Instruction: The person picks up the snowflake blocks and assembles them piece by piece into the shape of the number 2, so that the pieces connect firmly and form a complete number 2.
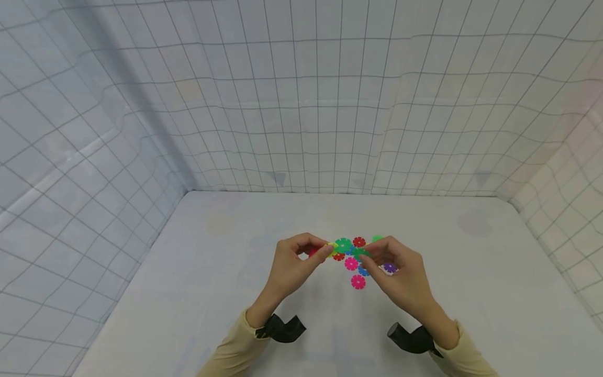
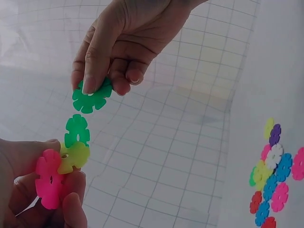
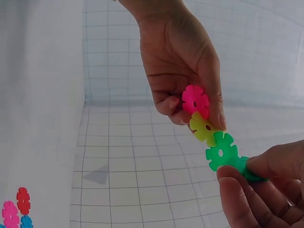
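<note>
My left hand [image 1: 293, 267] grips a short chain of notched plastic flower discs between thumb and fingers. The chain runs from a pink disc [image 2: 49, 179] through a yellow disc [image 2: 75, 157] to a green disc [image 2: 77, 131], slotted edge to edge. A second green disc [image 2: 90, 100] is pinched by thumb and fingers of my right hand [image 1: 400, 275]. In the left wrist view a small gap shows between the two green discs; the right wrist view has them overlapping, so contact cannot be told. Both hands are raised above the white table [image 1: 325, 335].
Several loose discs lie on the table beyond and below the hands, among them a pink disc [image 1: 358, 282], a red disc [image 1: 359, 242] and a purple disc [image 1: 390, 268]. White sheeting with a grid net [image 1: 311, 104] encloses the table at the back and sides.
</note>
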{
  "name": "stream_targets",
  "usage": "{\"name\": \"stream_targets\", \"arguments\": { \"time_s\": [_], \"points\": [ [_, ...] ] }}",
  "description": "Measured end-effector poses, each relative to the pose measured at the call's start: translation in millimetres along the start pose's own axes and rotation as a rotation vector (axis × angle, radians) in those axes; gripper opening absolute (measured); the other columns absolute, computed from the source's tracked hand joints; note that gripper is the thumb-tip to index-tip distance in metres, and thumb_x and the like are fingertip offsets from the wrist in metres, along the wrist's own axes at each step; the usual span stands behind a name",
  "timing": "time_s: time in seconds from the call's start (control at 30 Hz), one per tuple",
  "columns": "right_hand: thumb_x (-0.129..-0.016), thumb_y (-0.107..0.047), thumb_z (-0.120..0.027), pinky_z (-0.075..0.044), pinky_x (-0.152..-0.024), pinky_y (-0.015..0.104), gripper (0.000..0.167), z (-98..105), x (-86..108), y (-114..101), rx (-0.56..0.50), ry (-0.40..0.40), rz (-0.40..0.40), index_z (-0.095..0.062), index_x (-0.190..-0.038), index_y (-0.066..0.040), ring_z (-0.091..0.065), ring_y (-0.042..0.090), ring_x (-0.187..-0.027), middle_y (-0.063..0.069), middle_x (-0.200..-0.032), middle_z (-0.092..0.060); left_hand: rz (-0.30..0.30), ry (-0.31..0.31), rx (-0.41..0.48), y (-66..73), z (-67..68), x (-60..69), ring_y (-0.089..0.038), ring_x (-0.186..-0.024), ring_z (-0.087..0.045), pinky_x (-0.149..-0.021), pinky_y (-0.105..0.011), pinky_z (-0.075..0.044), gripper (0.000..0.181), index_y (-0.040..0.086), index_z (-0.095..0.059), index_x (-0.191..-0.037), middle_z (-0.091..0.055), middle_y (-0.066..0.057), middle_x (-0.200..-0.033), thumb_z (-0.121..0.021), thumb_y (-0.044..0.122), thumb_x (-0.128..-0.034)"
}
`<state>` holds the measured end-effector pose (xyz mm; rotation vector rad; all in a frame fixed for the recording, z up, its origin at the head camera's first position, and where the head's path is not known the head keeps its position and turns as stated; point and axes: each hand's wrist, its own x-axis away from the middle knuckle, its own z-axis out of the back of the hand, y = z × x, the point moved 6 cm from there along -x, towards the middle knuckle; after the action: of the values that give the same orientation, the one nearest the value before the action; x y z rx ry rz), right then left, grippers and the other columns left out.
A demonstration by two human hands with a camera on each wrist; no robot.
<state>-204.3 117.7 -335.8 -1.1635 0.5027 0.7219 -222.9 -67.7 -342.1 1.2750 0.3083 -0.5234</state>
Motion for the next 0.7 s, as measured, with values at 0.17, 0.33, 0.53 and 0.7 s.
{"name": "stream_targets", "arguments": {
  "time_s": [0.17,0.33,0.53,0.7],
  "points": [
    [-0.079,-0.003,-0.075,-0.052,-0.059,0.019,0.02,-1,7.9,12,0.099,0.03,0.126,-0.063,-0.095,-0.001,-0.065,0.011,-0.066,0.003,-0.084,-0.066,-0.047,-0.009,-0.015,4.2,-1.3,0.3,-0.014,-0.063,-0.059,-0.059,-0.029,-0.051,0.004,-0.004,-0.069,-0.083,-0.067,-0.008,-0.073,-0.071,-0.005,-0.0802],
    [-0.092,-0.033,-0.063,-0.052,-0.062,0.019,0.032,-3,11.1,13,0.145,0.023,0.156,-0.063,-0.097,-0.001,-0.065,0.012,-0.067,0.003,-0.085,-0.066,-0.074,-0.022,-0.044,-4.9,-4.7,1.8,-0.013,-0.064,-0.059,-0.061,-0.028,-0.051,0.006,-0.001,-0.069,-0.085,-0.068,-0.006,-0.076,-0.072,-0.003,-0.0803],
    [-0.092,-0.033,-0.062,-0.052,-0.062,0.019,0.032,-3,11.6,9,0.16,0.019,0.135,-0.064,-0.096,-0.002,-0.064,0.013,-0.066,0.003,-0.083,-0.065,-0.031,-0.068,-0.019,-25.4,-9.6,4.5,-0.011,-0.071,-0.062,-0.07,-0.03,-0.053,0.006,0.006,-0.068,-0.091,-0.069,-0.002,-0.083,-0.07,0.007,-0.0857],
    [-0.093,-0.032,-0.061,-0.05,-0.061,0.018,0.03,-4,13.7,6,0.169,0.018,0.153,-0.064,-0.094,-0.002,-0.062,0.012,-0.066,0.002,-0.082,-0.065,-0.087,-0.104,-0.011,-22.6,-11.2,5.3,-0.011,-0.074,-0.063,-0.071,-0.031,-0.053,0.005,0.007,-0.065,-0.091,-0.068,-0.004,-0.085,-0.068,0.006,-0.0877]
  ]
}}
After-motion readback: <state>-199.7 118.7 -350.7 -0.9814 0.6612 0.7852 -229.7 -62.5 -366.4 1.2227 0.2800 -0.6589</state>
